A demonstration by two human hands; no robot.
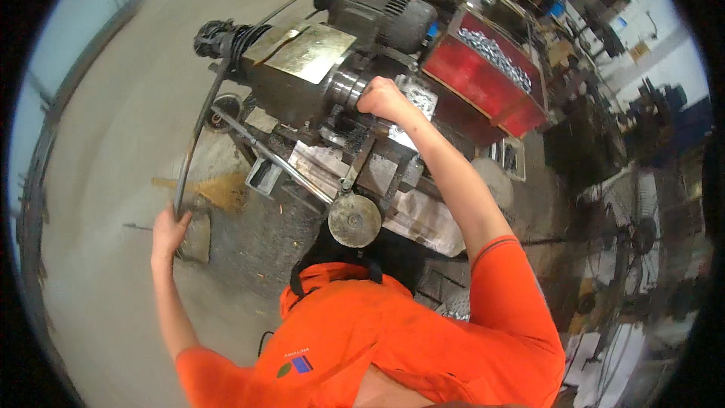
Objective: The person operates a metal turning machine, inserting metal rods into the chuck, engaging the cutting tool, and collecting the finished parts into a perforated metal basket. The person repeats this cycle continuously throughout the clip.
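Observation:
My left hand [171, 230] is closed around the lower end of a long metal lever [196, 132]. This lever runs up to the left end of a small lathe [283, 94]. My right arm reaches across the machine, and my right hand [384, 98] is closed at the front of the lathe's shiny round chuck [348, 88]. Its fingertips are turned away, so whatever they hold there is hidden. Below that hand lies the dark, oily carriage with metal blocks [377, 174]. A round metal disc [354, 221] sits close in front of my body, with a steel bar [283, 162] slanting up-left from it.
Behind the chuck stands a red bin [483, 91] heaped with small shiny metal parts. A ribbed electric motor [385, 15] sits at the lathe's back. On the floor at left are a yellow broom head [219, 190] and a dustpan-like piece [198, 238]. A fan [642, 234] stands right.

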